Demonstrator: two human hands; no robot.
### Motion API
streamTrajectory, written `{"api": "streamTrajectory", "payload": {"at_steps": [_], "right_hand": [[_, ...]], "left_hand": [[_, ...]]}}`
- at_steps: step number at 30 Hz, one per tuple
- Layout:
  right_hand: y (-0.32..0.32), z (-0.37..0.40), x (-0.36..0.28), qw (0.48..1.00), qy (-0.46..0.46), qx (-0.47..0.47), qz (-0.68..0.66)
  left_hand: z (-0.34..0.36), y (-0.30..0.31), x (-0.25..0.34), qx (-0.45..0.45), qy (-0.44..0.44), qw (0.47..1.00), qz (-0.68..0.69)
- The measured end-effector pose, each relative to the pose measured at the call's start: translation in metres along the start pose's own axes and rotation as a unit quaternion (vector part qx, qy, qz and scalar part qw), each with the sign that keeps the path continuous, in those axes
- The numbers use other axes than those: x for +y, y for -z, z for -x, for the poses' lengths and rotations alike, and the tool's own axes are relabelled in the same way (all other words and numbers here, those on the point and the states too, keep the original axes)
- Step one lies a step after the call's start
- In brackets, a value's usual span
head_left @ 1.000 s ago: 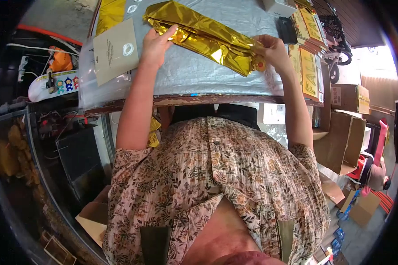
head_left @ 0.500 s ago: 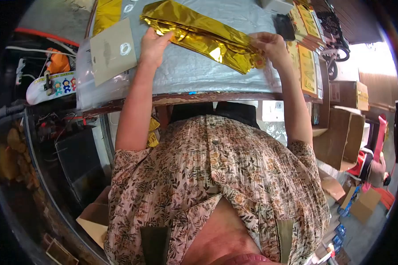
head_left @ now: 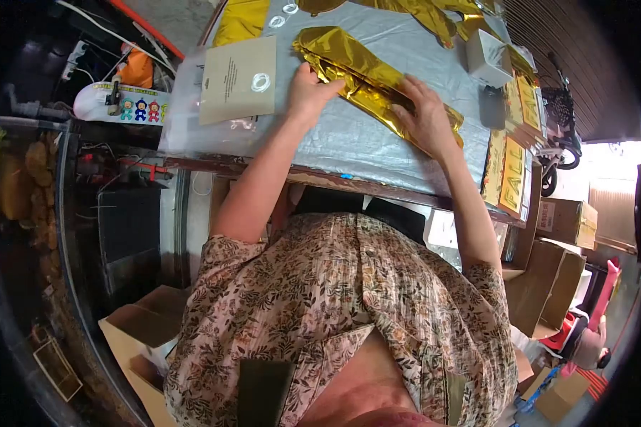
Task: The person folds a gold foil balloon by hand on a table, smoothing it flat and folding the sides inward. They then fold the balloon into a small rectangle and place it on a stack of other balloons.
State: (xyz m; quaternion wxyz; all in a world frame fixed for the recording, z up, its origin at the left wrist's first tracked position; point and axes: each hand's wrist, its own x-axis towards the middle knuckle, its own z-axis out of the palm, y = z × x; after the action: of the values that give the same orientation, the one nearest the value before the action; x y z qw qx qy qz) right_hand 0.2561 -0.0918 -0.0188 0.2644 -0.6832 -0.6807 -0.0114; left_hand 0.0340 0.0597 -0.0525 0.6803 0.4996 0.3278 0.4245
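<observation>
A folded piece of shiny gold foil, long and crinkled, lies slantwise on the silvery-covered table. My left hand pinches its near edge toward the left end, thumb stretched along the foil. My right hand rests on the right part of the foil, fingers extended and thumb apart, partly covering it. Left of my left hand lies a beige printed card with a white ring-shaped coil on it.
More gold foil lies at the far left, with further pieces along the far side. A white box and "FALL" packages stand at the right. Cardboard boxes are beside the table. Another person is at the far right.
My right hand has gone from pinching the foil's right end to lying on top of it. The foil is lower and flatter on the table. The view has shifted, showing more of the far side.
</observation>
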Motion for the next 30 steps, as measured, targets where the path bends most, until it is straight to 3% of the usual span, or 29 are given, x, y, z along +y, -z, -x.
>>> {"api": "streamTrajectory", "payload": {"at_steps": [4, 12, 15, 17, 20, 21, 24, 26, 27, 29, 30], "right_hand": [[-0.019, -0.005, -0.009, 0.999, 0.022, 0.023, -0.012], [-0.019, -0.008, -0.032, 0.998, 0.028, -0.018, 0.050], [-0.020, -0.002, -0.041, 0.996, 0.058, -0.016, 0.058], [-0.013, -0.001, -0.043, 0.997, 0.054, -0.024, 0.059], [0.017, -0.006, -0.043, 0.987, 0.075, -0.076, -0.123], [0.035, -0.007, -0.044, 0.988, 0.070, -0.073, -0.119], [0.069, -0.002, -0.028, 0.992, -0.019, 0.006, -0.125], [0.085, -0.003, -0.020, 0.995, -0.027, 0.055, -0.081], [0.085, 0.001, -0.006, 0.998, -0.026, 0.045, -0.042], [0.085, 0.006, -0.001, 0.996, -0.033, 0.077, -0.007], [0.084, 0.008, 0.002, 0.993, -0.037, 0.109, 0.027]], "left_hand": [[0.012, -0.001, 0.007, 0.003, 0.046, 0.999, 0.008], [0.015, -0.010, 0.025, -0.014, 0.110, 0.993, 0.050], [0.002, -0.016, 0.020, 0.018, 0.110, 0.994, -0.021], [-0.027, -0.014, 0.002, 0.034, 0.036, 0.982, -0.184], [-0.076, -0.017, 0.015, -0.075, 0.094, 0.969, -0.214], [-0.090, -0.016, 0.029, -0.189, 0.104, 0.956, -0.197], [-0.130, -0.034, 0.061, -0.421, 0.110, 0.847, -0.305], [-0.141, -0.071, 0.085, -0.497, 0.183, 0.751, -0.394], [-0.128, -0.100, 0.112, -0.519, 0.127, 0.684, -0.498], [-0.159, -0.135, 0.084, -0.607, 0.171, 0.612, -0.478], [-0.169, -0.158, 0.074, -0.606, 0.164, 0.546, -0.555]]}}
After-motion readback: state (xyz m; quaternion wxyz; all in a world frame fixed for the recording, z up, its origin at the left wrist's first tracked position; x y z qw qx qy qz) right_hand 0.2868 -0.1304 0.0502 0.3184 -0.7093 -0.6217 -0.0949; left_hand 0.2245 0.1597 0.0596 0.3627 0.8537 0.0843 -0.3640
